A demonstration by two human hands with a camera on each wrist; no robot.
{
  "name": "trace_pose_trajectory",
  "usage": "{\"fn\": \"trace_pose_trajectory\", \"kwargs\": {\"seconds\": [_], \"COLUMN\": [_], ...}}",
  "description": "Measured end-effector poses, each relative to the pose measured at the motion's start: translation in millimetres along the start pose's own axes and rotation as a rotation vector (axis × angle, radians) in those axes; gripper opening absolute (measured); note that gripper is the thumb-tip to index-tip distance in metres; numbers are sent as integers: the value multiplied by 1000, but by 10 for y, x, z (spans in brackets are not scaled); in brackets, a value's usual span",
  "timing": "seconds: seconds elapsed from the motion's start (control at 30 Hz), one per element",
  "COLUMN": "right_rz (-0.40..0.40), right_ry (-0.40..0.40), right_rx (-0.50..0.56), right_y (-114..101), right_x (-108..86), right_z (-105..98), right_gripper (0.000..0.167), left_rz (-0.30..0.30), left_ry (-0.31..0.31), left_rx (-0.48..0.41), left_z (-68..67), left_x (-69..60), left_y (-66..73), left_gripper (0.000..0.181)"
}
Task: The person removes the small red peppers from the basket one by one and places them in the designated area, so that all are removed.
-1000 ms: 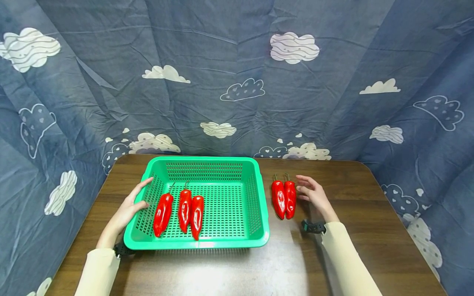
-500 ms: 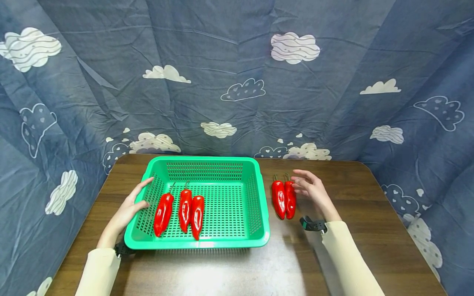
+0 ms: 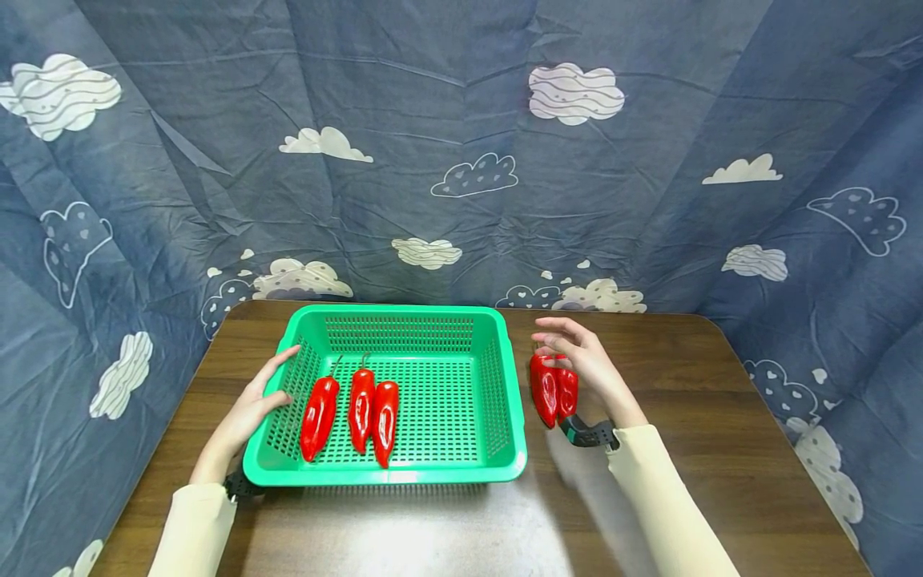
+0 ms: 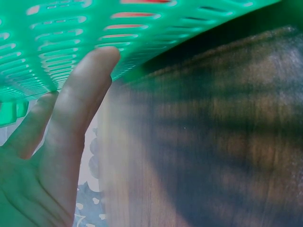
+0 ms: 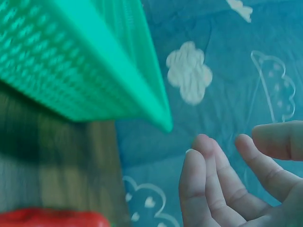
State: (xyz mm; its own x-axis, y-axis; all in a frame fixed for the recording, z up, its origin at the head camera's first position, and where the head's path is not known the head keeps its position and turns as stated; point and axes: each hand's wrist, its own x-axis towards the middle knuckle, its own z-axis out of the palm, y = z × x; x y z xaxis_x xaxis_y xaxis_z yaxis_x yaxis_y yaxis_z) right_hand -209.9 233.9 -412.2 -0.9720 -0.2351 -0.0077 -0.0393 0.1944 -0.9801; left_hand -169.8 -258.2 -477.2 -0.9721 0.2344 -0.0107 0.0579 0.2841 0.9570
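Note:
A green plastic basket [image 3: 433, 417] stands on the table with three long red peppers inside, one [image 3: 320, 418] apart on the left and two [image 3: 360, 410] side by side. My left hand [image 3: 245, 409] is at the basket's left side, thumb and fingers spread. In the left wrist view its fingers [image 4: 80, 94] lie against the slotted outer wall, or very near it. Right of the basket, two more red peppers [image 3: 544, 393] lie side by side on the table. My right hand [image 3: 587, 365] hovers over their stem ends, fingers loosely bent and holding nothing; it partly hides the right pepper [image 3: 567, 393].
The brown wooden table [image 3: 692, 417] extends to the right of the peppers and in front of the basket. A dark blue curtain with white clouds [image 3: 476, 224] hangs right behind the table's back edge and along both sides.
My right hand has moved left and slightly away from me, from beside the two table peppers to above them. My left hand and the basket have stayed in place.

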Motion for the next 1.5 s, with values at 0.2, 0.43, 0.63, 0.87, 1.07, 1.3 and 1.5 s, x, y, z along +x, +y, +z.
{"fn": "trace_pose_trajectory", "kwargs": {"seconds": [0.2, 0.43, 0.63, 0.87, 1.07, 1.3, 1.5], "right_rz": [-12, -16, -14, 5, 15, 32, 49], "right_ry": [-30, -61, -92, -137, -152, -173, -213], "right_rx": [21, 56, 73, 72, 88, 108, 94], "right_y": [-140, -243, -267, -281, -282, -244, -195], "right_x": [33, 76, 127, 180, 247, 308, 351], "right_z": [159, 341, 508, 705, 863, 1063, 1261], "right_gripper": [38, 39, 37, 34, 35, 36, 37], "left_rz": [-3, 21, 58, 53, 38, 55, 37], "left_ry": [0, 2, 10, 7, 6, 13, 15], "left_rx": [-1, 10, 28, 29, 32, 49, 36], "left_z": [7, 20, 21, 23, 28, 28, 19], "left_x": [11, 33, 61, 58, 48, 35, 6], "left_y": [6, 8, -11, -9, -2, -2, 18], "left_gripper": [78, 78, 78, 77, 77, 77, 78]}}
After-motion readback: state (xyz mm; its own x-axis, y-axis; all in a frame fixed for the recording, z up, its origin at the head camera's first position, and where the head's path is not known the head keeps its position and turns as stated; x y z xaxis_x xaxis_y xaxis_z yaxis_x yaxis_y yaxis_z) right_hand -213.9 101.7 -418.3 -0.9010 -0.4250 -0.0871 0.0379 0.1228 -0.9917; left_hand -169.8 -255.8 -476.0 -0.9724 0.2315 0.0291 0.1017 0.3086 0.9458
